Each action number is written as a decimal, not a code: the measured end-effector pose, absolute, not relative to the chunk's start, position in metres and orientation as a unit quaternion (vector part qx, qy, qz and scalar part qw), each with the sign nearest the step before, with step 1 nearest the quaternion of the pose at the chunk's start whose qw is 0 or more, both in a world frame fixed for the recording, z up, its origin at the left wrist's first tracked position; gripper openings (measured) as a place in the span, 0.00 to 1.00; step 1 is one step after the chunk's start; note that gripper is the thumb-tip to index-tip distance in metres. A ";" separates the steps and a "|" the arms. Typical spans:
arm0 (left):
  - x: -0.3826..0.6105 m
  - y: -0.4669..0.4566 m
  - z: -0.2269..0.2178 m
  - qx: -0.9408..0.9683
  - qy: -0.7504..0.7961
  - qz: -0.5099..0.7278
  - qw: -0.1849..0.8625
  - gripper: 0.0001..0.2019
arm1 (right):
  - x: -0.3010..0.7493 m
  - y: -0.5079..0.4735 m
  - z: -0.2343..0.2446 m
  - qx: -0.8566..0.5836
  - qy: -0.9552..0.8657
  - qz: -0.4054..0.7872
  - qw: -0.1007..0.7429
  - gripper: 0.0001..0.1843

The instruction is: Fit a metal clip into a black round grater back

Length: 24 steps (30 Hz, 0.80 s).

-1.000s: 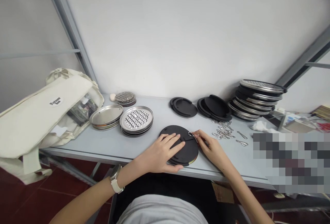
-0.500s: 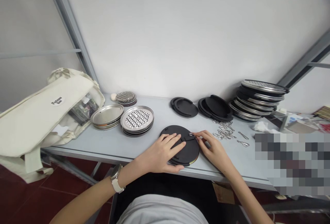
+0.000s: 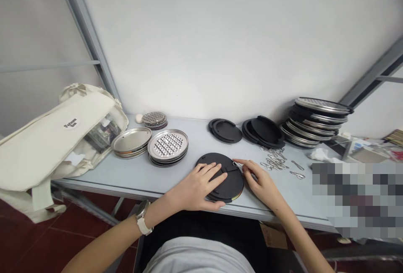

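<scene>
A round black disc with raised ribs lies near the table's front edge. A thin coloured rim shows under its lower right side. My left hand lies flat across the disc's left half, fingers spread and pressing on it. At the disc's upper right edge, my right hand pinches a small bent-wire metal clip, its index finger stretched along the clip. The clip's far end touches the disc, and the fingers partly cover it. Loose wire clips lie in a pile to the right.
Left stand stacked metal lids, round grater plates and smaller graters. Behind the disc are black plastic rings and black trays. A tall stack of assembled discs stands right. A cream bag sits far left.
My right index finger has slid forward along the clip, and the clip's end shows at a slightly different angle. My left hand stays in place on the disc.
</scene>
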<state>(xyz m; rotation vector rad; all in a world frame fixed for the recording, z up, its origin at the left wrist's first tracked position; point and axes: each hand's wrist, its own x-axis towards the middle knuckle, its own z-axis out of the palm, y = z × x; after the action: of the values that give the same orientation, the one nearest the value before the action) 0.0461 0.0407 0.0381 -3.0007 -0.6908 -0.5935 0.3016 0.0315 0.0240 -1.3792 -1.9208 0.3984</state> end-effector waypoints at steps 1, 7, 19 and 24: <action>0.046 0.041 0.038 -0.957 -0.220 -0.188 0.003 0.34 | 0.302 0.031 0.024 -0.537 -0.747 0.158 0.358 0.20; 0.046 0.040 0.039 -0.957 -0.221 -0.188 0.001 0.34 | 0.301 0.031 0.025 -0.536 -0.757 0.169 0.333 0.22; 0.046 0.041 0.038 -0.958 -0.223 -0.182 0.003 0.34 | 0.299 0.031 0.023 -0.536 -0.754 0.161 0.345 0.20; 0.046 0.040 0.039 -0.957 -0.224 -0.182 0.005 0.34 | 0.299 0.030 0.025 -0.542 -0.748 0.166 0.345 0.20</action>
<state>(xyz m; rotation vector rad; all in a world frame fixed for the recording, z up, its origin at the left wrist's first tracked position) 0.0463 0.0403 0.0385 -2.9986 -0.7016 -0.5695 0.2991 0.0301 0.0246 -1.4061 -1.9426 0.4318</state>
